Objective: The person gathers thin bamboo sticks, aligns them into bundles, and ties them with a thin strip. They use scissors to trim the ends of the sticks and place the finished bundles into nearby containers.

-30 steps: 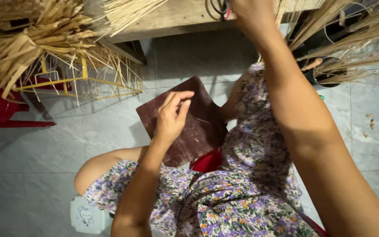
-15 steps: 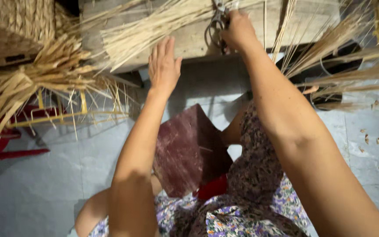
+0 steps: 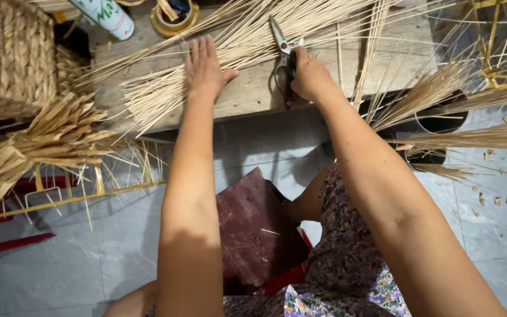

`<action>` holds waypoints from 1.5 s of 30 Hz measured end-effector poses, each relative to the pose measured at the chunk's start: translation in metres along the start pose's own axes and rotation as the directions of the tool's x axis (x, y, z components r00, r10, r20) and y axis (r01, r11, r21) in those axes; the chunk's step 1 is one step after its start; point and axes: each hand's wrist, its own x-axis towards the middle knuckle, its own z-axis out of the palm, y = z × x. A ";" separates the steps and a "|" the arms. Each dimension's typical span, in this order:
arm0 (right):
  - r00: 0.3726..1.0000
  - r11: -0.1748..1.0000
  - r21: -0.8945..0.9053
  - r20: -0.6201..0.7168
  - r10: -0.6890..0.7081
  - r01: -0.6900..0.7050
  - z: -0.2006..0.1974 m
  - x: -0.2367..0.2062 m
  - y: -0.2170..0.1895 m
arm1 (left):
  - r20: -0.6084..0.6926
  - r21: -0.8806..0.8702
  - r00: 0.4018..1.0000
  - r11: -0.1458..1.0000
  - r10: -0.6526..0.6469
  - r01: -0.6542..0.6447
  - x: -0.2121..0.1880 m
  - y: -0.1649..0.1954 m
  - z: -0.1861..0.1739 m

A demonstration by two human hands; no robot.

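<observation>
**Q:** Worn wooden workbench [image 3: 253,97], what's on it from my head cam?

**Me:** Pale thin straw reeds [image 3: 236,47] fanned across it. My left hand [image 3: 205,67] lies flat, fingers together, pinning them; my right hand [image 3: 309,76] is wrapped round grey metal shears [image 3: 283,50].

**Q:** Handling?

**Me:** Light and brittle, I'd guess; hold the bunch mid-length.

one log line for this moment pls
left hand flat on straw bundle | right hand grips shears | wooden bench | jaws open

Straws [image 3: 218,64] on bench [image 3: 247,97], shears [image 3: 283,50] rt.
</observation>
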 end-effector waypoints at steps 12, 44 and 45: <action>0.989 0.665 0.741 -0.011 0.144 -0.088 -0.072 -0.049 0.025 | -0.136 -0.019 0.969 0.977 0.207 -0.212 0.009 -0.009 0.035; 1.000 1.000 0.023 -0.014 -0.012 0.012 -0.011 -0.023 -0.021 | 0.387 -0.866 0.917 0.379 0.100 0.325 -0.129 -0.038 -0.101; 1.000 0.999 0.030 -0.023 -0.011 0.012 -0.012 -0.024 -0.023 | 0.384 -0.880 0.918 0.338 0.098 0.333 -0.141 -0.037 -0.097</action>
